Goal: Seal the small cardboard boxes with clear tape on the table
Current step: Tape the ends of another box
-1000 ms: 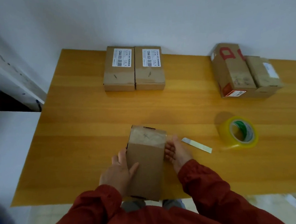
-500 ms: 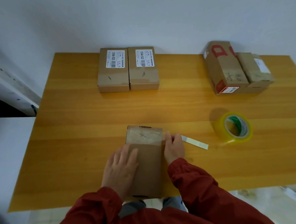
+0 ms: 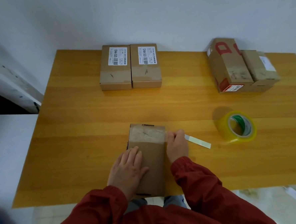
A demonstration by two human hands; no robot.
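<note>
Now the tabletop (image 3: 85, 115) carries the same spread as a second ago: two labelled boxes (image 3: 115, 67) side by side at the far edge, a red-printed box (image 3: 229, 65) and a smaller box (image 3: 260, 67) touching each other at the far right, none of them shifted. The change is all at the near edge, where the small cardboard box (image 3: 151, 156) being sealed lies flat, its near end overhanging the tabletop; a second ago it sat slightly skewed, and it now lies squarer. The tape roll (image 3: 236, 126) stands on its side well to the right of it, untouched. The left hand (image 3: 128, 168), which had been gripping the box's left wall with the thumb over the top, now lies flat on the lid with straight fingers, pressing it down and grasping nothing. The right hand (image 3: 177, 144) has slid from the middle of the right wall forward to the far right corner, fingers bent against the end of the clear tape band (image 3: 147, 134) that crosses the far part of the lid; whether it pinches that end or only rubs it down I cannot tell. A pale strip (image 3: 198, 141) lies just beside that hand. By my reading, this box's seal is at the smoothing-down stage, nearly finished.
</note>
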